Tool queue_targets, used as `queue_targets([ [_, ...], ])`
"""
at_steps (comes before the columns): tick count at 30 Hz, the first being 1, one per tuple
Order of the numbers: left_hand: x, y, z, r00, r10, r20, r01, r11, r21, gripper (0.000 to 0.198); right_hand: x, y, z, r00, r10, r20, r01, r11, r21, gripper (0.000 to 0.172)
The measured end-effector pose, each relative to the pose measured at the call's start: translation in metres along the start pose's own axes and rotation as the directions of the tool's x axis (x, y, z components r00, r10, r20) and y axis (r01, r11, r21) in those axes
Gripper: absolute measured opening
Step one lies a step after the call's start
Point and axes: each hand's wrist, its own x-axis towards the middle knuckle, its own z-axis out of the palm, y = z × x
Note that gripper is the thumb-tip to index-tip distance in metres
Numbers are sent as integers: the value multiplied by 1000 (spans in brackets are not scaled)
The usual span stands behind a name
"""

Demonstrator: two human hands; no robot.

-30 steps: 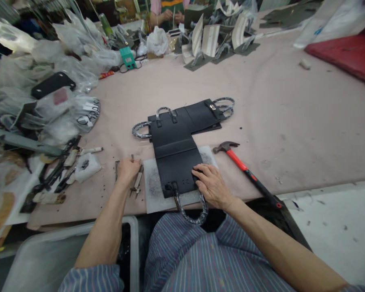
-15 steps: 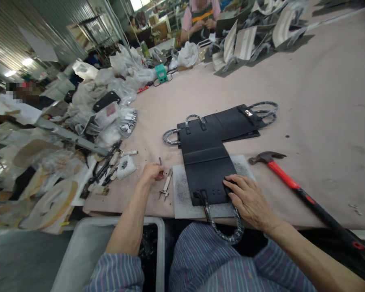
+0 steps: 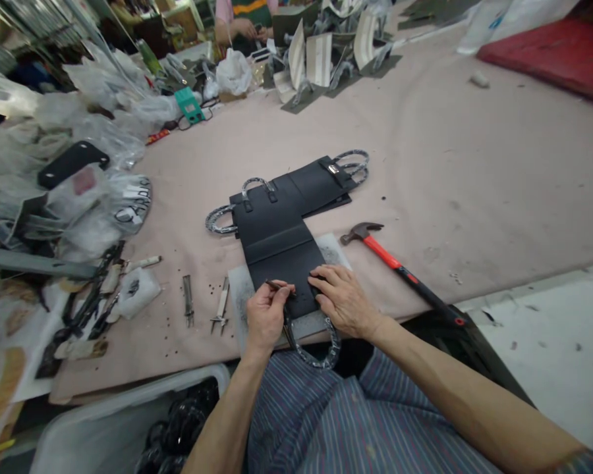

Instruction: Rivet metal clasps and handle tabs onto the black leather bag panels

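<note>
Two hands work at the near edge of the table. The left hand (image 3: 265, 315) pinches a thin metal punch (image 3: 278, 286) between thumb and fingertips, its tip lying over the near end of a black bag panel (image 3: 277, 247). The right hand (image 3: 343, 299) lies flat, fingers spread and holding nothing, pressing the panel's near right corner. The panel rests on a pale cutting mat (image 3: 332, 249), and its wrapped handle (image 3: 316, 352) hangs over the table edge toward the person's striped shirt. More black panels (image 3: 316, 186) lie just beyond, touching it. To the right, near the mat, lies a red-handled hammer (image 3: 393, 263). To the left lie dividers (image 3: 221, 306) and a small metal tool (image 3: 188, 299), apart from the mat.
</note>
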Motion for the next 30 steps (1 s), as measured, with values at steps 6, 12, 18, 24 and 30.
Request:
queue_targets([
  [6,-6,-3,0,990,137,-26,-132,980,147,14,0,1,-1,1000,11,-6,-11,1000,2,36],
  [12,-8,-1,7,963,269,17,-263,924,280,11,0,0,-3,1000,21,0,-21,1000,3,37],
  [18,-6,-2,6,957,286,46,-284,896,341,12,0,0,-3,1000,13,-6,-13,1000,3,36],
  [24,-7,-4,7,955,291,46,-288,888,359,12,0,0,-6,1000,13,-13,-13,1000,9,36],
  [30,-6,-6,8,952,301,46,-295,872,390,13,-1,0,-7,1000,12,-26,-12,1000,12,35],
])
